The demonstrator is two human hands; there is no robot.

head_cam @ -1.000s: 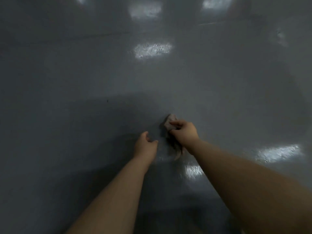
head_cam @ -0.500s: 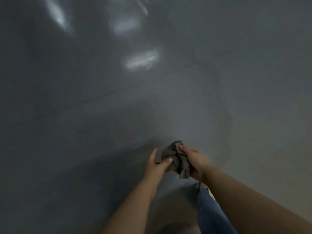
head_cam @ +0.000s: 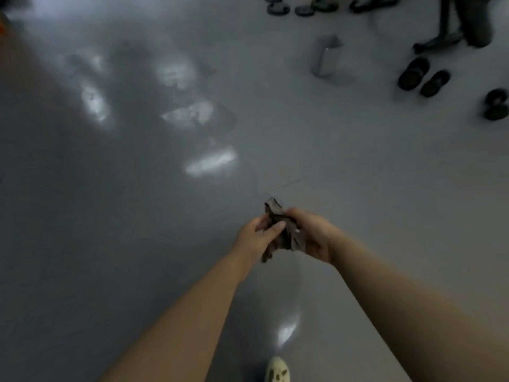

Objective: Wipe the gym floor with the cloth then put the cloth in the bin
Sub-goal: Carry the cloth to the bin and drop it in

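Observation:
A crumpled brown-grey cloth (head_cam: 283, 232) is held up off the glossy grey gym floor (head_cam: 137, 216), between both hands. My left hand (head_cam: 254, 238) grips its left side, thumb pressed on the fabric. My right hand (head_cam: 314, 235) holds its right side with fingers curled round it. One corner of the cloth sticks up above the hands and a strip hangs below. A small grey bin (head_cam: 325, 55) stands on the floor at the upper right, blurred.
Several dark dumbbells (head_cam: 422, 78) lie at the right, and weight plates (head_cam: 303, 8) along the top edge. A dark equipment frame (head_cam: 451, 23) stands at the top right corner. My pale shoe (head_cam: 276, 369) shows at the bottom. Light reflections spot the floor.
The view has risen away from the floor and swung right, bringing the bin and weights into sight. The cloth left the floor and my left hand has taken hold of it too.

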